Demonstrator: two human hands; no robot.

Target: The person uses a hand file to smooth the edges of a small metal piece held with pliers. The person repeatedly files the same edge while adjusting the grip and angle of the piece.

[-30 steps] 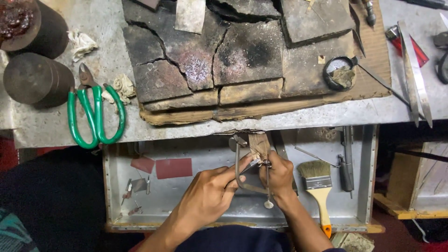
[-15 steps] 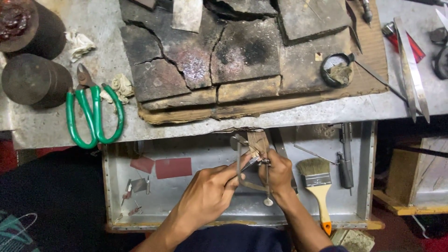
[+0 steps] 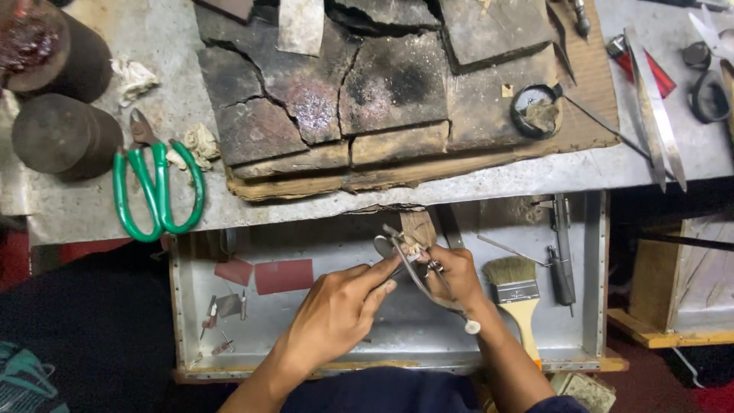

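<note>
Against the wooden bench peg [image 3: 419,226] jutting over the open metal drawer [image 3: 592,306], the right hand [image 3: 456,277] was closed around the handle of a small steel-framed jeweller's saw [image 3: 417,271]. Compared with a second earlier, the frame had tilted from upright to slanting, its handle knob swung down-right of the peg. The left hand [image 3: 336,313] pinched a tiny metal piece [image 3: 413,246] at the peg. Right of the peg lay a yellow-handled brush [image 3: 514,287]; left of it, red abrasive-paper rectangles [image 3: 284,275] and, on the bench, green-handled shears [image 3: 157,187]. No labels showed.

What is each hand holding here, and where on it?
Right hand grips the saw frame near its handle; left hand pinches a small workpiece against the wooden peg.
</note>
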